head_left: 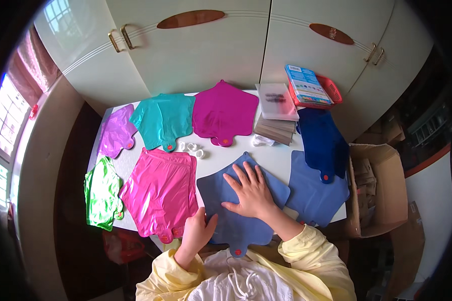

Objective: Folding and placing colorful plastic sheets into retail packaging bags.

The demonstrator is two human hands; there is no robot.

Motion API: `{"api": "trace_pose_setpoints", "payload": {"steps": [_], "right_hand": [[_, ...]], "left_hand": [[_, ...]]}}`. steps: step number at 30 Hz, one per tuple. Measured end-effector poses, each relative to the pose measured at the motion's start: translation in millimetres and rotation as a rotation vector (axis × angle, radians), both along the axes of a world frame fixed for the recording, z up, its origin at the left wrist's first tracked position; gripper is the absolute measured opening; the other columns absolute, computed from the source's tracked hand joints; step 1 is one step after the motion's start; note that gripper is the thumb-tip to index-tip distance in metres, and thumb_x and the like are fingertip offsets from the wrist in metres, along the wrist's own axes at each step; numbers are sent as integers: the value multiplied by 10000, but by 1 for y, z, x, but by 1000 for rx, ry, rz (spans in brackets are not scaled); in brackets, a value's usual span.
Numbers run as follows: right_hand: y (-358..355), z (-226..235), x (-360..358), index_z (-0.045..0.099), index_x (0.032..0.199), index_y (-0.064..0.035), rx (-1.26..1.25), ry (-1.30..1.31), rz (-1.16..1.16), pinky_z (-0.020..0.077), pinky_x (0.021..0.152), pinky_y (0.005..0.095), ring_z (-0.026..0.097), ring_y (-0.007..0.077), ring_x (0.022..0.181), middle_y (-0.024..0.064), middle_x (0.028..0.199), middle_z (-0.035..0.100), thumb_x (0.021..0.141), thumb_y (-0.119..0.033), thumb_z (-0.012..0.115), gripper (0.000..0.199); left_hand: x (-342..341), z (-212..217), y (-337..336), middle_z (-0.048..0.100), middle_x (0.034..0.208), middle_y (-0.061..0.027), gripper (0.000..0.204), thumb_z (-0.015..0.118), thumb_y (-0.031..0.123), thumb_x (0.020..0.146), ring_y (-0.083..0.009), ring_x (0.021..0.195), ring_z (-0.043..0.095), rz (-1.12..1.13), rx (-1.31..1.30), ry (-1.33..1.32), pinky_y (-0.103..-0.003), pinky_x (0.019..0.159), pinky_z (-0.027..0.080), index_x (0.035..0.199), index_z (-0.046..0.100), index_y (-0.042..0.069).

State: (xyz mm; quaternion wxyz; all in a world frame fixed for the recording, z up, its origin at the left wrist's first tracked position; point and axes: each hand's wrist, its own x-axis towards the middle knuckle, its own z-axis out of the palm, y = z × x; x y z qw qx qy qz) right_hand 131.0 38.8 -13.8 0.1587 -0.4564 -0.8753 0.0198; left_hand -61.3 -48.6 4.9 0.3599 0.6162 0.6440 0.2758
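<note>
A flat, uninflated blue-grey foil balloon (246,220) lies before me, its tail toward me with a small red mark. My right hand (253,195) rests flat on its upper middle, fingers spread. At its left edge is my left hand (198,232); its thumb lies over the blue foil, apart from the forefinger, and the other fingers are mostly hidden. Just left of that hand lies a small stack of shiny pink foil balloons (160,193). To the right lie another blue-grey foil balloon (316,195) and a dark navy one (324,140), which overlaps it.
Along the white table (221,168) lie purple (116,130), teal (165,118), magenta (226,113) and green (101,190) foil balloons. White ribbon rolls (192,148), clear bags (277,103) and a red basket (331,90) stand behind. A cardboard box (379,193) is at right; cabinets (206,55) rise behind.
</note>
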Motion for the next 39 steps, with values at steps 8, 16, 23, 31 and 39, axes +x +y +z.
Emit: {"api": "trace_pose_setpoints", "payload": {"steps": [8,16,23,31,39], "right_hand": [[1,0,-1,422,1387,-159,-42,57,28,183,1111,556,272,319,1371,118,1454,347,760,-591,613,785],[-1,10,0,440,1371,-129,-81,31,20,180,1109,560,287,317,1367,101,1460,357,757,-524,626,754],[3,2,3,510,1290,-64,-70,21,46,213,1107,543,316,302,1349,112,1439,378,797,-328,590,565],[10,-11,9,577,1008,16,-74,500,33,368,1024,430,471,314,1190,158,1203,531,855,-139,530,222],[9,-8,8,567,787,42,-30,539,-54,409,950,437,498,368,1084,181,1031,536,756,-120,633,177]], "left_hand": [[4,0,17,568,560,-204,294,641,253,810,-386,537,603,9,116,413,-470,503,486,758,486,9],[17,12,30,603,827,-163,156,649,96,730,-288,635,610,-43,320,136,-376,558,476,737,548,-23],[38,11,35,556,1225,-235,210,602,55,677,-380,1177,509,-271,453,151,-412,960,450,851,577,-59],[45,-3,33,548,1243,-229,264,595,84,655,-353,1211,498,-266,484,241,-436,968,417,884,581,-47],[52,-2,30,552,1255,-198,252,613,122,711,-327,1217,498,-287,508,389,-432,954,409,933,595,2]]}}
